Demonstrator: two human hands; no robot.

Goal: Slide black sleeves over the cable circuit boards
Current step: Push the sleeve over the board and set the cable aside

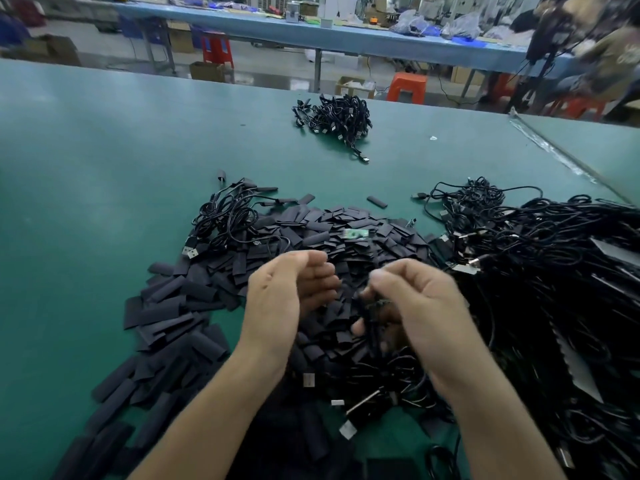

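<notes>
A wide heap of flat black sleeves (194, 306) covers the green table (86, 202) in front of me. My right hand (415, 299) hovers over the heap, its fingers pinched on a black cable (372, 327) whose small circuit board peeks out by the thumb. My left hand (291, 289) is just to its left, fingers curled and apart, with nothing seen in it. A bare green circuit board (355, 234) lies on top of the sleeves beyond my hands. Both hands are blurred.
A big tangle of black cables (540, 271) fills the right side. A smaller cable bunch (225, 216) with a USB plug lies at the left of the heap, another bundle (332, 119) farther back. A taped seam (554, 150) crosses the table's right. Stools and benches stand beyond.
</notes>
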